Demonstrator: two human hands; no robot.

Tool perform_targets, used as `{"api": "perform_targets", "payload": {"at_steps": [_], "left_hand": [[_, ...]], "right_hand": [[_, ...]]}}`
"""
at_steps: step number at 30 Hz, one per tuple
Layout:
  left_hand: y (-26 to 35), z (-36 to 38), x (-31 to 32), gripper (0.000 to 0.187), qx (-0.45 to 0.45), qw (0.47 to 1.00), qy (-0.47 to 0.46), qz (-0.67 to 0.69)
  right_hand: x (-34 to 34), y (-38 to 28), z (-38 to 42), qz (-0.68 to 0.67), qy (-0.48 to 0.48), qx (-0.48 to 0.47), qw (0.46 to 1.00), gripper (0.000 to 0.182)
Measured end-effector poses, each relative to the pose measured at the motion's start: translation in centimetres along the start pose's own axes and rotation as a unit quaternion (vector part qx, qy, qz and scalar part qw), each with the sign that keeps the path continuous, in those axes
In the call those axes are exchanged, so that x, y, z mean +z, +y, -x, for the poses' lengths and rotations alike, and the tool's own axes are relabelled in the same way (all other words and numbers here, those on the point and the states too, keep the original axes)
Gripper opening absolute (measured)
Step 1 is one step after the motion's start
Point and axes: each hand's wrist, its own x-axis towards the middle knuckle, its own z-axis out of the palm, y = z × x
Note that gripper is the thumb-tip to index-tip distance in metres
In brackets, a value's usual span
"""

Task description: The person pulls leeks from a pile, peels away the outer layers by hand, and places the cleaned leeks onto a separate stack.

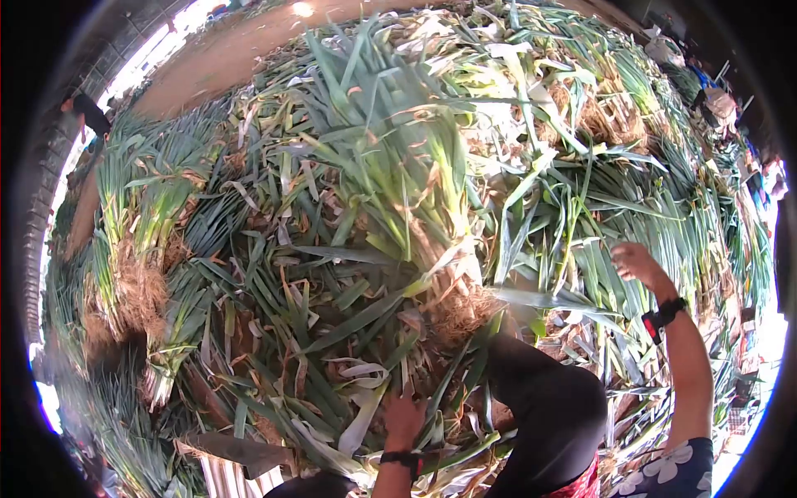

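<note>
My left hand (404, 419) is down among loose leaves (365, 415) at the bottom centre of the frame; I cannot tell whether it grips any. My right hand (638, 261), well apart from it at the right, is raised with loosely curled, empty fingers. The big leek bundle (432, 183) lies between upper and middle centre, roots (458, 315) toward me, near my knee (573, 394).
</note>
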Motion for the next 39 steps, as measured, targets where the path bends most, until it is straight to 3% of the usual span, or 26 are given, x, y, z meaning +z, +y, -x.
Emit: {"api": "perform_targets", "payload": {"at_steps": [1,4,6,8,9,10,11,13,15,16,18,19,20,21,22,23,24,25,27,29,30,32,33,35,38,39], "left_hand": [[-2.2,1.7,1.6,0.057,-0.041,0.998,-0.032,-0.030],[-4.4,5.2,1.8,0.061,-0.025,0.991,-0.076,-0.107],[-4.6,5.3,1.8,0.063,-0.063,0.984,-0.110,-0.125],[-4.0,5.0,1.6,0.060,-0.106,0.980,-0.145,-0.088],[-3.5,5.1,1.3,0.060,-0.106,0.980,-0.144,-0.089],[-2.7,5.4,1.0,0.054,-0.096,0.986,-0.119,-0.060],[-2.1,5.5,1.2,0.048,-0.086,0.991,-0.095,-0.030],[-2.3,5.9,2.3,0.040,-0.061,0.995,-0.075,-0.017],[-3.1,6.7,3.5,0.035,-0.038,0.998,-0.051,-0.007],[-3.8,7.0,4.7,0.033,-0.056,0.996,-0.033,0.064],[-4.0,7.4,5.6,0.033,-0.078,0.988,-0.013,0.132],[-3.5,7.6,5.5,0.032,-0.103,0.985,-0.017,0.137],[-3.1,7.4,5.5,0.032,-0.125,0.981,-0.020,0.144],[-2.4,6.9,4.9,0.032,-0.126,0.981,-0.019,0.146],[-1.7,6.1,4.1,0.030,-0.136,0.980,-0.052,0.134],[-1.5,5.6,3.6,0.029,-0.147,0.978,-0.085,0.121],[-2.3,5.0,3.9,0.029,-0.151,0.977,-0.087,0.122],[-3.7,4.3,4.5,0.030,-0.119,0.984,-0.107,0.080],[-3.6,3.1,3.5,0.032,-0.086,0.987,-0.128,0.034],[0.2,0.5,-0.2,0.028,-0.049,0.996,0.009,0.069],[0.8,-1.0,-0.9,0.028,-0.052,0.996,0.007,0.066],[1.9,-4.4,-2.3,0.026,-0.003,0.987,0.067,0.146],[3.1,-5.9,-3.1,0.026,-0.003,0.987,0.067,0.146],[5.7,-8.5,-4.5,0.024,0.064,0.977,0.092,0.184],[7.4,-11.2,-4.1,0.022,0.048,0.962,0.045,0.266],[7.4,-11.7,-3.9,0.022,0.045,0.962,0.043,0.265]], "right_hand": [[0.2,2.1,0.3,-0.047,0.001,0.026,0.999,0.031],[3.6,6.7,-1.1,-0.043,-0.042,0.004,0.998,0.029],[8.4,6.6,-3.2,-0.068,-0.110,-0.098,0.987,0.034],[15.2,1.8,-3.3,0.026,-0.088,-0.120,0.988,0.042],[18.6,-0.9,-3.9,0.056,-0.122,-0.230,0.964,0.054],[22.1,-6.1,-2.8,0.319,-0.062,-0.251,0.912,0.060],[25.1,-5.2,-6.3,0.337,-0.087,-0.347,0.871,0.071],[30.3,-9.4,-6.9,0.442,-0.104,-0.335,0.826,0.079],[34.8,-9.8,-9.0,0.494,-0.114,-0.318,0.801,0.081],[36.5,-9.4,-9.6,0.501,-0.105,-0.322,0.797,0.076],[39.8,-5.4,-9.9,0.551,-0.019,-0.367,0.749,0.064],[39.4,-6.8,-7.6,0.544,-0.055,-0.345,0.763,0.051],[40.5,-3.6,-7.6,0.260,-0.058,-0.340,0.902,0.045],[40.5,-1.6,-6.3,0.568,-0.041,-0.424,0.704,0.041],[38.3,-1.1,-3.4,0.545,-0.129,-0.478,0.676,0.033],[38.8,7.2,-2.9,0.530,-0.122,-0.549,0.635,0.023],[36.0,-1.0,1.4,0.517,-0.431,-0.179,0.717,0.021],[35.4,-0.5,1.9,0.516,-0.436,-0.178,0.716,0.021],[33.1,2.2,2.7,0.366,-0.559,-0.200,0.717,0.026],[32.0,4.2,2.9,0.203,-0.664,-0.216,0.687,0.032],[32.3,4.5,2.6,0.200,-0.667,-0.215,0.685,0.032],[33.2,4.2,0.1,0.266,-0.348,-0.391,0.810,0.033],[33.4,3.4,-1.4,0.286,-0.164,-0.458,0.826,0.035],[33.8,-5.6,-2.2,0.354,-0.118,-0.343,0.862,0.037],[38.5,-6.4,-7.9,0.316,-0.082,-0.416,0.849,0.037],[40.2,-5.8,-9.8,0.402,-0.085,-0.439,0.799,0.036]]}}
